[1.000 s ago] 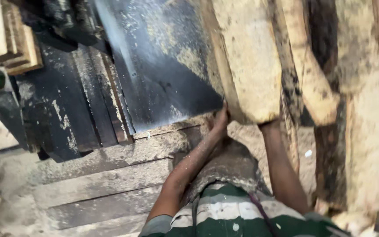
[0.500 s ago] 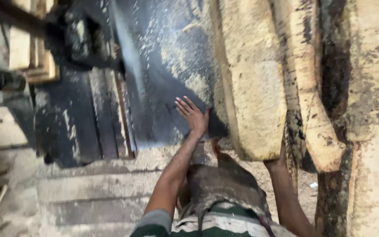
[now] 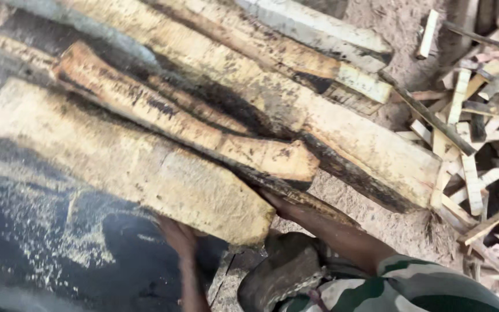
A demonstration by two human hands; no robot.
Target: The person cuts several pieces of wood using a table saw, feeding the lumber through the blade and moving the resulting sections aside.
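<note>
Slabs of rough-sawn wood (image 3: 145, 167) are lying side by side across a dark desk (image 3: 36, 248), running from its upper left corner down toward its lower right edge. The nearest slab is pale and coarse, its blunt end (image 3: 244, 216) jutting past the desk edge; beside it a narrower yellow piece (image 3: 203, 136) streaked with black bark is resting against it, and a longer plank (image 3: 371, 153) is reaching farther right over the ground. Dark stains are showing between the pieces.

Sawdust is lying scattered in pale flecks over the black desk surface. To the right, the sandy ground (image 3: 399, 225) is carrying a loose heap of thin offcut strips (image 3: 475, 133), crossing each other at all angles.

Left hand (image 3: 174, 234) is pressing up under the near slab's end, mostly hidden by the wood, so how far its fingers are curled cannot be told. Right hand (image 3: 272, 199) is reaching beneath the narrower yellow piece, only the wrist and forearm showing; its grip cannot be told either. A camouflage sleeve (image 3: 428, 286) is covering the right upper arm near the lower edge of the view.
</note>
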